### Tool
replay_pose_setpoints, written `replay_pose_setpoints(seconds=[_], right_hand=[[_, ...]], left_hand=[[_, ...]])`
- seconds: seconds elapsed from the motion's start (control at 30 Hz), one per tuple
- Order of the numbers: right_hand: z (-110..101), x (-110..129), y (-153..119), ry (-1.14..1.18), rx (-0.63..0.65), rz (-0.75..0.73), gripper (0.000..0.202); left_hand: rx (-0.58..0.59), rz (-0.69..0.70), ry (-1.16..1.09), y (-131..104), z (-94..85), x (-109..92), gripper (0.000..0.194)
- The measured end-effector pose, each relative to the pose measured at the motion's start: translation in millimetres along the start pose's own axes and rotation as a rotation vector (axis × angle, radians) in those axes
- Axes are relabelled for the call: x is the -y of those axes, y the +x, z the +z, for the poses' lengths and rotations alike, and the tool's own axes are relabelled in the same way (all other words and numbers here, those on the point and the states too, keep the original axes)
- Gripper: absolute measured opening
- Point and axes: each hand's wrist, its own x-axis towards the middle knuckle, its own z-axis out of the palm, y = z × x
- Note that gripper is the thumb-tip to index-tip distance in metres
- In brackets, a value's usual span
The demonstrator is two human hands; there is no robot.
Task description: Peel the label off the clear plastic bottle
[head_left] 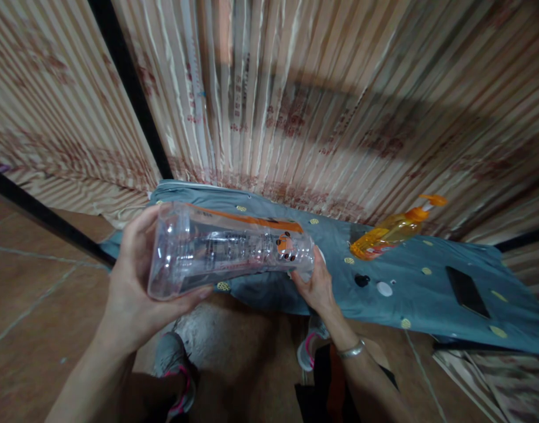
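Note:
A clear plastic bottle [234, 249] with an orange stripe and a small orange print lies sideways between my hands, above the cloth-covered surface. My left hand [137, 276] is wrapped round its wide end at the left. At the narrower right end, my right hand [316, 282] grips it, with a silver bracelet on the wrist. Something white shows by the right fingers, too hidden to make out. To the right stands a tilted-looking pump bottle [379, 238] of yellow liquid with an orange pump head, apart from both hands.
The blue-green cloth [269, 296] with yellow prints covers a narrow surface. On it lie a small black object [361, 280], a white disc [384, 288] and a dark phone-like slab [467, 291]. Black poles [131, 88] stand at the left before a striped curtain [273, 106].

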Motion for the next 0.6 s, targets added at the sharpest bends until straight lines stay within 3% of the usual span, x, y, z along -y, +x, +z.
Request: replay_pose_setpoints(seconds=[0.6], right_hand=[[0.0,-0.1,-0.3,0.014,-0.012,-0.001,0.081]], left_hand=[[0.006,-0.008,-0.042,1.8,0.1,-3.4,0.100]])
